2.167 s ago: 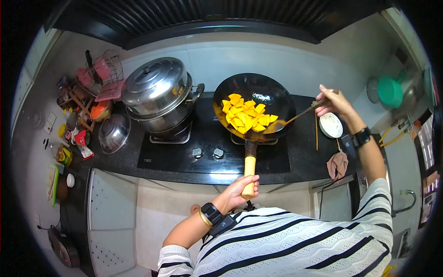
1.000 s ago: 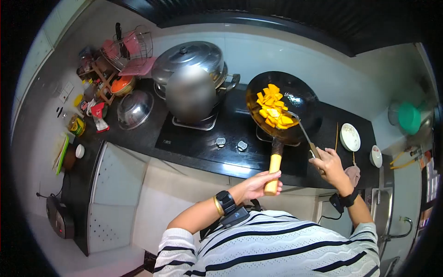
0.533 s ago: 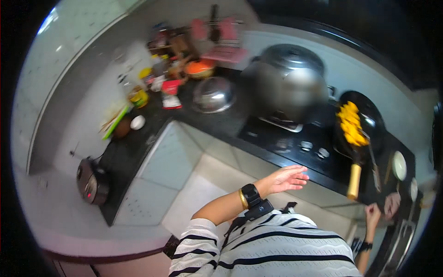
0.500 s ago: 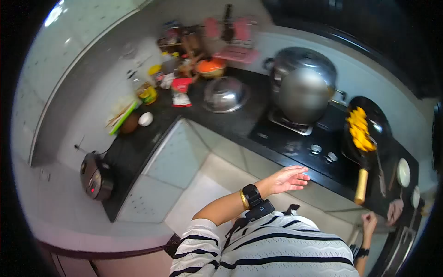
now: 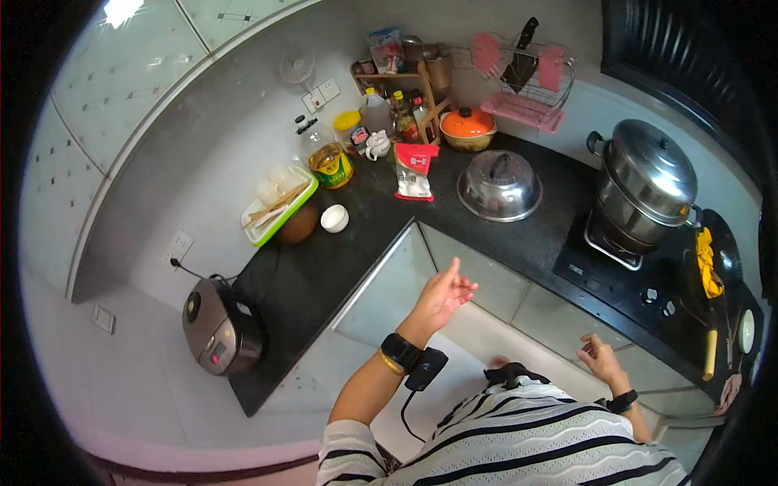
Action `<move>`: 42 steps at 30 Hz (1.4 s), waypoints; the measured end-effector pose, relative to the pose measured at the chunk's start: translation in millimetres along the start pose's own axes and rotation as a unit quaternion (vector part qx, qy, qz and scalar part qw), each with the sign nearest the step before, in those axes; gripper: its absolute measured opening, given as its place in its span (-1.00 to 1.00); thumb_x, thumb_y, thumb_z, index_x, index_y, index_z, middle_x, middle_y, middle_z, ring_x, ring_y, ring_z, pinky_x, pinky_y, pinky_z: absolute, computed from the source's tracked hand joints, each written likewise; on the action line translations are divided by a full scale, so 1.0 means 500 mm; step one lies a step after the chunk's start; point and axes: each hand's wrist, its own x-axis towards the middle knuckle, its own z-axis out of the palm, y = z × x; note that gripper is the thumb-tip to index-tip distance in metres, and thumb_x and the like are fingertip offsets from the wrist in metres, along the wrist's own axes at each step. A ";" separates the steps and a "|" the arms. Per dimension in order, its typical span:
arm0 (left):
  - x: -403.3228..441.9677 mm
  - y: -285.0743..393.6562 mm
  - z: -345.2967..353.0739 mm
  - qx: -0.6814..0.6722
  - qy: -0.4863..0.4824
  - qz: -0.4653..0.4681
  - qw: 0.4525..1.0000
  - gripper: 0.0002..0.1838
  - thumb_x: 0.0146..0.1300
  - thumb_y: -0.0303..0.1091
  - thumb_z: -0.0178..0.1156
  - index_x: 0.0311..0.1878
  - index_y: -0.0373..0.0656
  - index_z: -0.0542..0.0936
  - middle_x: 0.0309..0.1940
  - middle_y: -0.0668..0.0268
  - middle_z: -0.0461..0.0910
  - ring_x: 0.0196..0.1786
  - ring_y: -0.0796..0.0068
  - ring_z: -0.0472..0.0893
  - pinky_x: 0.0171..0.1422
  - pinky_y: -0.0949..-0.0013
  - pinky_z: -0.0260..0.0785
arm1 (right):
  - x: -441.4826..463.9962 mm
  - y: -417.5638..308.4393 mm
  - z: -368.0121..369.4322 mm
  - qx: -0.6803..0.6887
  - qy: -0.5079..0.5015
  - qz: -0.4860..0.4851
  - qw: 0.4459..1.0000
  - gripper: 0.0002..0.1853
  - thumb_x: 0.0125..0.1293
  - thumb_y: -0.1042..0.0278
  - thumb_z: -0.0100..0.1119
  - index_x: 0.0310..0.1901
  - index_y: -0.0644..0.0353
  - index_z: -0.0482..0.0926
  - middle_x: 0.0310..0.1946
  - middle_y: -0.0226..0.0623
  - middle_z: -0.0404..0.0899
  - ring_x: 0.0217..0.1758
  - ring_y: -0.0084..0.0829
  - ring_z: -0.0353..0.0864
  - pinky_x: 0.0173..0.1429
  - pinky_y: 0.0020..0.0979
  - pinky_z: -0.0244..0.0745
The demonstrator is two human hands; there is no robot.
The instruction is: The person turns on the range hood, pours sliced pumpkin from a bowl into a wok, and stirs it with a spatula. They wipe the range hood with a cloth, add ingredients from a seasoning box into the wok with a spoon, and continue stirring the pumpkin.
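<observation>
My left hand point(image 5: 443, 298) hangs in the air in front of the counter's inner corner, thumb raised and fingers apart, with nothing in it. Further right, my right hand point(image 5: 600, 358) is held below the stove's front edge, fingers loosely bent and apart, also bare. Nearest the left hand on the black counter point(image 5: 365, 231) are a domed steel lid point(image 5: 500, 186) and a red and white packet point(image 5: 415, 172). Closest to the right hand is the gas stove point(image 5: 596, 271) with its two knobs.
A tall steel steamer pot point(image 5: 647, 178) stands on one burner. At far right a wok point(image 5: 727, 263) holds yellow pieces, its wooden handle point(image 5: 711, 355) sticking out over the front. A rice cooker point(image 5: 223, 326), white bowl point(image 5: 334, 219), oil bottle point(image 5: 331, 166) and orange-lidded pot point(image 5: 468, 130) line the counter.
The view has swung left, bringing more of the left counter into sight. My left hand has moved away from the stove toward the corner. My right hand has come further into view, its fingers loosened.
</observation>
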 end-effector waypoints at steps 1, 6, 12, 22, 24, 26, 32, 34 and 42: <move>0.012 0.026 -0.026 -0.029 0.018 0.008 0.999 -0.71 0.28 -0.05 0.05 -0.42 -0.03 0.40 -0.42 0.38 0.48 -0.21 0.41 0.52 -0.08 0.35 0.36 | 0.025 -0.010 0.011 0.001 0.004 0.002 1.000 -0.67 0.18 0.15 0.11 -0.16 0.23 0.47 -0.41 -0.14 0.61 -0.40 -0.23 0.62 -0.26 -0.30 0.48; 0.086 0.172 -0.134 -0.037 0.041 0.039 0.998 -0.68 0.29 -0.01 0.00 -0.40 -0.05 0.42 -0.39 0.34 0.51 -0.21 0.37 0.52 -0.07 0.32 0.35 | 0.223 0.007 0.075 -0.116 -0.131 -0.042 0.984 -0.65 0.08 0.23 0.21 -0.11 0.19 0.49 -0.26 -0.16 0.60 -0.25 -0.20 0.60 -0.13 -0.28 0.48; 0.165 0.375 -0.249 0.059 0.114 0.074 0.989 -0.76 0.30 -0.14 0.02 -0.19 -0.10 0.49 -0.27 0.30 0.57 -0.19 0.40 0.55 -0.08 0.36 0.38 | 0.506 -0.208 0.185 -0.106 -0.187 -0.120 0.969 -0.68 0.11 0.20 0.16 -0.11 0.14 0.51 -0.33 -0.16 0.59 -0.24 -0.19 0.59 -0.13 -0.31 0.47; 0.406 0.447 -0.504 0.017 0.155 0.013 0.988 -0.78 0.21 -0.20 0.14 -0.15 -0.07 0.49 -0.27 0.36 0.56 -0.23 0.49 0.54 -0.15 0.43 0.37 | 1.025 -0.472 0.278 0.200 0.017 -0.166 0.966 -0.57 -0.03 0.22 0.36 -0.21 0.25 0.41 -0.41 -0.35 0.45 -0.37 -0.48 0.43 -0.23 -0.41 0.40; 0.460 0.469 -0.509 0.039 0.156 0.028 0.987 -0.74 0.21 -0.20 0.14 -0.09 -0.08 0.47 -0.23 0.35 0.55 -0.20 0.51 0.53 -0.16 0.46 0.36 | 1.099 -0.505 0.298 0.259 0.023 -0.075 0.963 -0.38 -0.06 0.10 0.40 -0.04 0.29 0.38 -0.24 -0.26 0.49 -0.21 -0.46 0.48 -0.22 -0.43 0.44; 0.529 0.487 -0.548 0.045 0.150 0.020 0.987 -0.70 0.18 -0.21 0.16 -0.06 -0.09 0.46 -0.20 0.34 0.54 -0.17 0.50 0.52 -0.14 0.46 0.34 | 1.134 -0.544 0.310 0.315 0.007 0.016 0.949 -0.32 -0.07 0.05 0.41 0.00 0.30 0.36 -0.19 -0.25 0.49 -0.20 -0.45 0.49 -0.29 -0.44 0.44; 0.705 0.513 -0.639 0.118 0.224 -0.008 0.967 -0.60 0.13 -0.15 0.22 0.02 -0.03 0.43 -0.08 0.35 0.49 -0.06 0.40 0.47 -0.02 0.33 0.31 | 1.206 -0.560 0.373 0.332 -0.090 0.113 0.932 -0.61 0.12 0.10 0.27 -0.10 0.15 0.50 -0.33 -0.48 0.56 -0.42 -0.66 0.44 -0.46 -0.62 0.29; 0.758 0.513 -0.661 0.144 0.229 -0.011 0.963 -0.54 0.12 -0.08 0.23 0.05 -0.03 0.40 -0.05 0.35 0.46 -0.03 0.40 0.45 0.01 0.28 0.29 | 1.172 -0.546 0.375 0.393 -0.080 0.097 0.911 -0.67 0.17 0.15 0.22 -0.11 0.15 0.51 -0.35 -0.49 0.56 -0.44 -0.67 0.45 -0.45 -0.62 0.30; 0.815 0.471 -0.641 0.189 0.231 0.042 0.954 -0.44 0.17 0.15 0.09 0.03 -0.10 0.36 -0.09 0.36 0.37 -0.08 0.50 0.36 0.02 0.34 0.23 | 1.025 -0.460 0.298 0.607 0.096 0.181 0.768 -0.83 0.28 0.31 0.07 -0.11 0.03 0.51 -0.31 -0.54 0.57 -0.34 -0.66 0.53 -0.43 -0.62 0.43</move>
